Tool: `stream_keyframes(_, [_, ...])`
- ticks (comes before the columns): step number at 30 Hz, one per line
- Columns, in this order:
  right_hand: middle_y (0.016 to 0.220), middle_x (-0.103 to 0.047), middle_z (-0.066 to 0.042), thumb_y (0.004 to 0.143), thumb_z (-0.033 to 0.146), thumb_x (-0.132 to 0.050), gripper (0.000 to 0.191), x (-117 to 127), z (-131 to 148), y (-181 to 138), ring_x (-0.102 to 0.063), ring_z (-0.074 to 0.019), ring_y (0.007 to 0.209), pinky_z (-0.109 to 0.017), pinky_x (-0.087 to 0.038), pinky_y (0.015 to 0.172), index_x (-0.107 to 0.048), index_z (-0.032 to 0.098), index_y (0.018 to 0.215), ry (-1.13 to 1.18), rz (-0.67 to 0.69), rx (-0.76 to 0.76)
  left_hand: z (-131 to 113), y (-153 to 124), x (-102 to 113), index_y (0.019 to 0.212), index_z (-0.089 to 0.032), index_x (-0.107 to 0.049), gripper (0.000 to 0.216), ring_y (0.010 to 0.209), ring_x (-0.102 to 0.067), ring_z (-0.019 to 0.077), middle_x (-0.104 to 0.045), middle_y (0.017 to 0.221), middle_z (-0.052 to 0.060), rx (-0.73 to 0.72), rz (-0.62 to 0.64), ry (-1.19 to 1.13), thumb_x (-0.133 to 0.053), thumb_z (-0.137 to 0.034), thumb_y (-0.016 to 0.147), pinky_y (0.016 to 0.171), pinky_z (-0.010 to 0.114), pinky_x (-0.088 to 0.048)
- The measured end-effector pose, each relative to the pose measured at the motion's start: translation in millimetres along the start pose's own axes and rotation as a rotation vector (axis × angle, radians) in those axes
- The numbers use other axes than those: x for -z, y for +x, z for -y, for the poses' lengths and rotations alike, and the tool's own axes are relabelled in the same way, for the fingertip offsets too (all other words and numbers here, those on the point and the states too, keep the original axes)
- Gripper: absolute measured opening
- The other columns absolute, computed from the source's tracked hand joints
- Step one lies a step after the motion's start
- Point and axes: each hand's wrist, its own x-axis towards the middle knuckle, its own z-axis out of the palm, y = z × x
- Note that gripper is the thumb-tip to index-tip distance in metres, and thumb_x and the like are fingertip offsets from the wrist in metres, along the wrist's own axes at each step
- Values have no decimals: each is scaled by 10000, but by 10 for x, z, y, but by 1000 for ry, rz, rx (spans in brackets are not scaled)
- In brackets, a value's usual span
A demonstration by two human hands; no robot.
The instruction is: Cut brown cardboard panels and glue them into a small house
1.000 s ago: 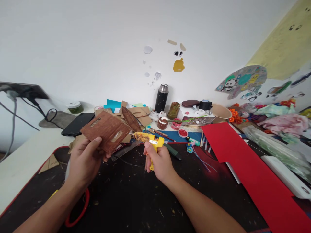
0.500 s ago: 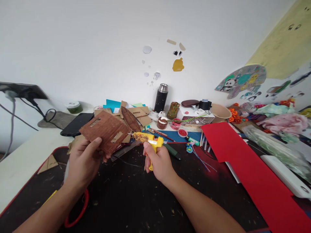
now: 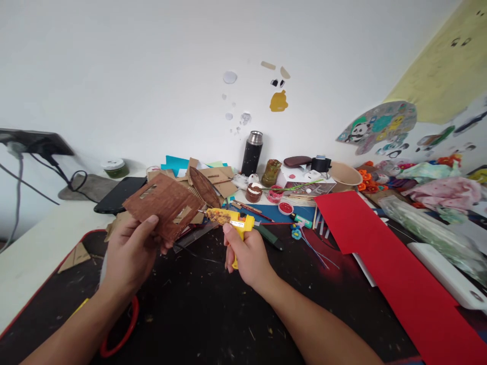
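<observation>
Above the dark mat, my left hand (image 3: 133,248) grips a brown-painted cardboard panel (image 3: 162,203) by its lower edge, thumb on the face. The panel is tilted and has cut-out openings. My right hand (image 3: 247,253) is wrapped round the handle of a yellow hot glue gun (image 3: 228,219), its front stained brown. The gun's nozzle points left and sits at the panel's right edge; whether it touches cannot be made out. Behind the panel stands a brown oval cardboard piece (image 3: 204,187).
Cardboard scraps (image 3: 220,180), a black thermos (image 3: 252,154) and paint jars (image 3: 254,192) line the wall. Red card (image 3: 380,263) lies at the right. Red-handled scissors (image 3: 122,334) lie below my left forearm. A green utility knife (image 3: 269,237) lies beyond my right hand.
The glue gun and my right hand have shifted very slightly left along the panel's edge. My left hand and the panel are nearly still.
</observation>
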Motion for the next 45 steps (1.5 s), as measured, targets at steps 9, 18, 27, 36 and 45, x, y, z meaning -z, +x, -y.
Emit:
stream_keyframes(9, [375, -476, 64, 825, 940, -583, 704, -20, 8, -13, -470, -122, 317, -243, -396, 406, -543, 249, 697, 2, 5, 0, -2, 0, 5, 806, -209, -662, 255, 417, -581, 156, -660, 592, -34, -11, 3, 2, -859, -323, 691, 363, 255, -449])
stream_keyframes(18, [373, -479, 61, 807, 963, -575, 730, -23, 9, -9, -473, -116, 315, -234, -391, 399, -539, 243, 689, -6, 9, 2, 32, 29, 25, 779, -218, -653, 259, 403, -568, 153, -659, 572, -36, -20, -13, -9, -868, -330, 688, 351, 251, -449])
stream_keyframes(27, [364, -475, 55, 822, 938, -591, 713, -1, 11, -1, -471, -120, 322, -247, -414, 418, -546, 242, 673, 5, -6, 5, 12, 23, 16, 796, -206, -668, 268, 386, -572, 163, -663, 542, -31, -13, 4, 10, -867, -340, 676, 338, 251, -443])
stream_keyframes(36, [362, -478, 50, 835, 931, -581, 709, 8, 9, 14, -473, -121, 325, -246, -415, 417, -544, 243, 667, 5, -22, 11, -4, 16, -3, 813, -201, -670, 266, 386, -571, 162, -668, 539, -30, -11, 0, 16, -862, -323, 677, 340, 245, -437])
stream_keyframes(45, [366, -484, 49, 855, 909, -584, 690, 17, -43, 31, -470, -124, 326, -247, -411, 418, -556, 242, 679, 14, -20, 13, 16, 21, 14, 768, -207, -680, 253, 402, -568, 155, -655, 555, -33, -13, -18, 6, -873, -340, 671, 342, 248, -440])
